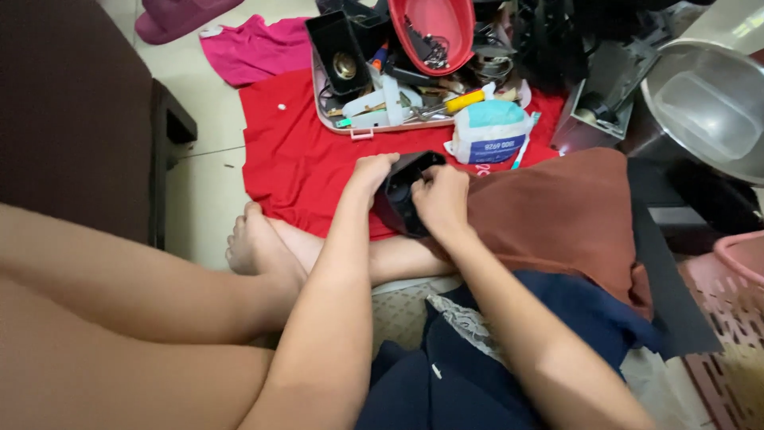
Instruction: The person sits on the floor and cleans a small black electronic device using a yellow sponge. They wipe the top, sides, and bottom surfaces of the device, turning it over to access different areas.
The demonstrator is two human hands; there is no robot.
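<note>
Both of my hands hold a small black boxy object (400, 193) over the red cloth (294, 159) on the floor. My left hand (371, 171) grips its left side with fingers curled over the top edge. On its right side my right hand (440, 199) presses with bent fingers. The object's lower part is hidden behind my hands. My crossed legs and a bare foot (255, 243) lie just below and to the left.
A pink tray (356, 127) of tools, a black speaker box (338, 52) and a red lid (434, 28) sit beyond the cloth. A white pouch (489, 131), brown cloth (565, 215), metal basin (704, 95), pink basket (736, 318) and dark cabinet (72, 103) surround me.
</note>
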